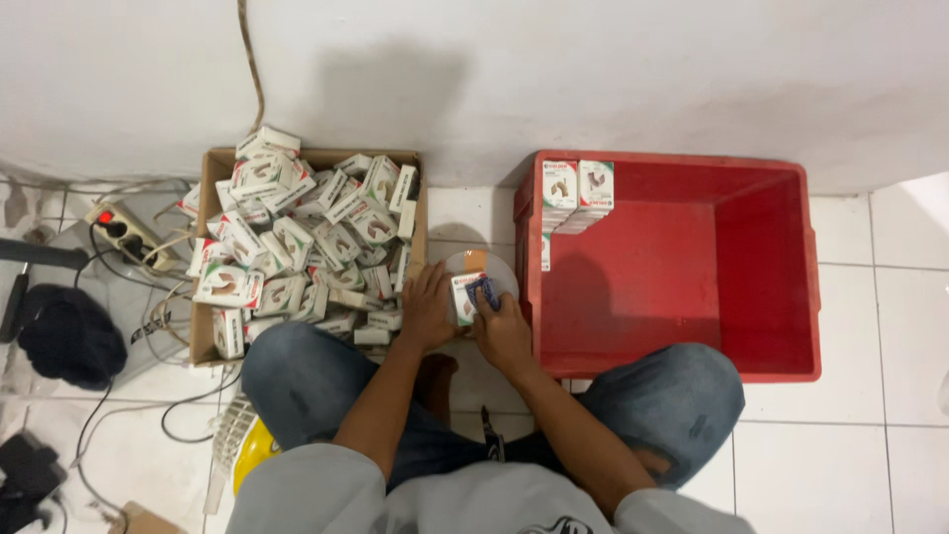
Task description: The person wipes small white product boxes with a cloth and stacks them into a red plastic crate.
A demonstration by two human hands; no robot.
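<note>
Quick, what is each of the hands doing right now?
Left hand: closed on the small white box, holding its left side.
Right hand: on the same box, pressing a dark blue thing against it.

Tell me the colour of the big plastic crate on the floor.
The crate is red, seen clearly in the head view.

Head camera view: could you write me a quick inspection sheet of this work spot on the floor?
Surface: white tiled floor against a white wall.
Job's things: small white box held between both hands; cardboard carton heaped with similar boxes; red plastic crate with a few boxes stacked in its far left corner.
Clutter: round white disc under the hands; dark cloth bundle; yellow object by the left knee.
Grippers: left hand steadies the box; right hand presses a small blue item to it.
Cables: power strip with tangled leads; cord up the wall.
Surroundings: nothing seen of other people.
</note>
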